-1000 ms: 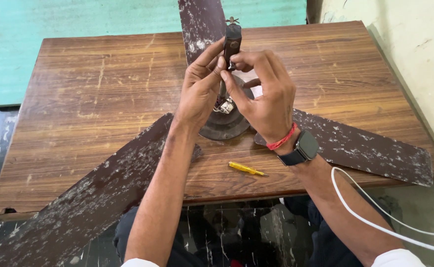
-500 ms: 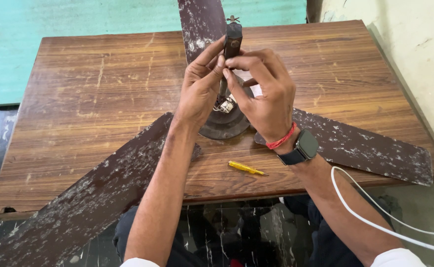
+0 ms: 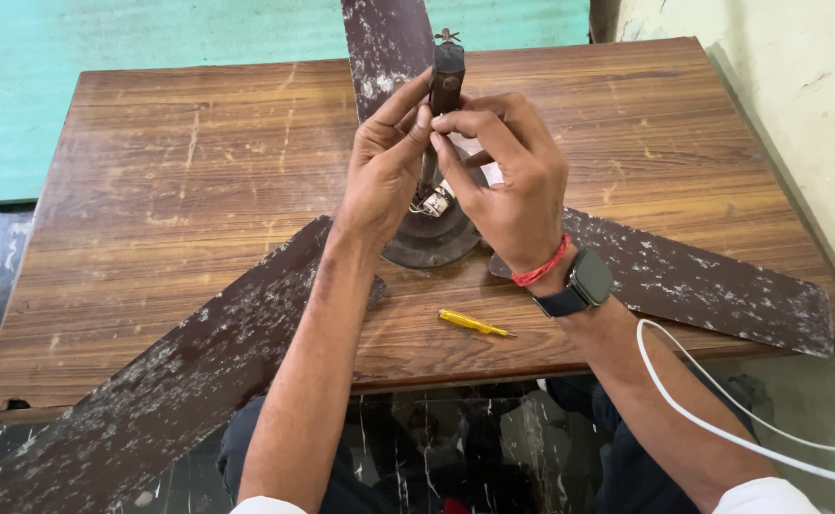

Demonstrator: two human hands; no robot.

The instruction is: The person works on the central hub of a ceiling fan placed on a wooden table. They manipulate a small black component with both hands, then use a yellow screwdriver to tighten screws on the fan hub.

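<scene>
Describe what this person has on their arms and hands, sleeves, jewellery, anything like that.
Both forearms are bare, with white sleeve edges just showing at the bottom of the picture. The right hand has a red thread band at the wrist and, just behind it, a dark smartwatch with a rounded square face on a dark strap. The left hand and its wrist carry nothing. No gloves or rings are visible.

fan hub (image 3: 432, 243) half hidden by hands, far blade (image 3: 384, 48) cut off
</scene>
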